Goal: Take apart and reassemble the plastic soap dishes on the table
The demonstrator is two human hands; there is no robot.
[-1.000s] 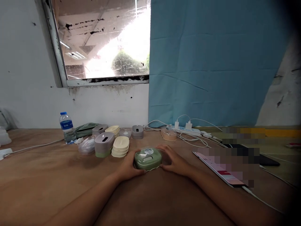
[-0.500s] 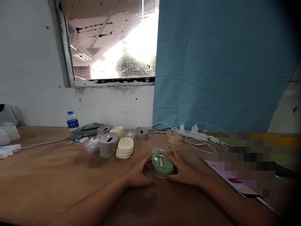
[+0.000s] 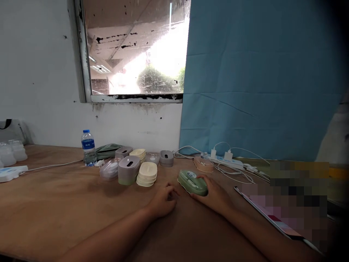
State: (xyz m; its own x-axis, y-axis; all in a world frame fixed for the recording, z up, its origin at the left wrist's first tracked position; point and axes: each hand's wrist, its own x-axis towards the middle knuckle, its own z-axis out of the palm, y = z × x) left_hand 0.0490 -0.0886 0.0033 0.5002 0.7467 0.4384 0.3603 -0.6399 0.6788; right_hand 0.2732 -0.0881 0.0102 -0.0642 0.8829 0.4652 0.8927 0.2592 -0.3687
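Observation:
A green oval box (image 3: 192, 183) with a clear lid and a round label on top stands at the middle of the table. My right hand (image 3: 214, 194) is closed around its right end, thumb at the near side and fingers over the far side. My left hand (image 3: 164, 200) rests to the left of the box, apart from it. Its fingers are loosely bent, with a gap between thumb and fingers and nothing seen in them.
Behind my left hand stand stacked cream lids (image 3: 147, 174), a lilac container (image 3: 128, 170), clear covers (image 3: 109, 169) and a grey container (image 3: 166, 158). A peach box (image 3: 203, 164) sits by a power strip (image 3: 229, 162) with cables. A water bottle (image 3: 88, 147) stands left; a tablet-like device (image 3: 269, 214) lies right.
My left hand has let go of the space beside the box and drawn back, fingers curling. The green box has turned and shifted slightly right in my right hand. The view has shifted a little.

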